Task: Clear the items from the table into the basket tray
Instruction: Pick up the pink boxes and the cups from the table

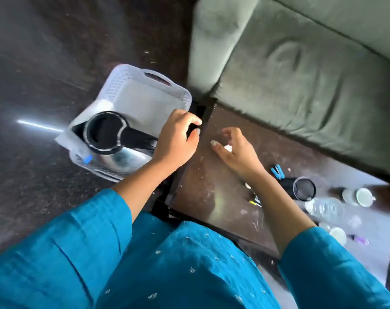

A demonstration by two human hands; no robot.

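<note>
Frame motion-blurred throughout, edges worst. Basket tray (131, 90), pale translucent plastic with perforated walls and a slot handle at its far end, sits on the dark floor (44, 63) just beside the left end of the surface (214, 188); its near rim is hidden under the left forearm. One steel kettle (116, 141) with black lid and black handle lies inside the tray, filling its near half; beside it a small item with a blue cap (87, 159), mostly hidden and too blurred to name. Left hand (176, 139) hovers over the tray's right edge, fingers curled around something small and dark that I cannot make out. Right hand (236, 150) is over the surface, fingers loosely bent, a small white scrap (228, 148) at the palm, possibly pinched, but the view is too soft to be sure. Still on the dark, speckled surface: one blue stapler-like item (277, 171), one black mesh cup (303, 188) tipped on its side, two white mugs (358, 196) (337, 234), one clear plastic bottle (325, 209) lying down, a few pens (255, 201) partly hidden by the right forearm. Green sofa (301, 74) runs behind, cut off at right.
</note>
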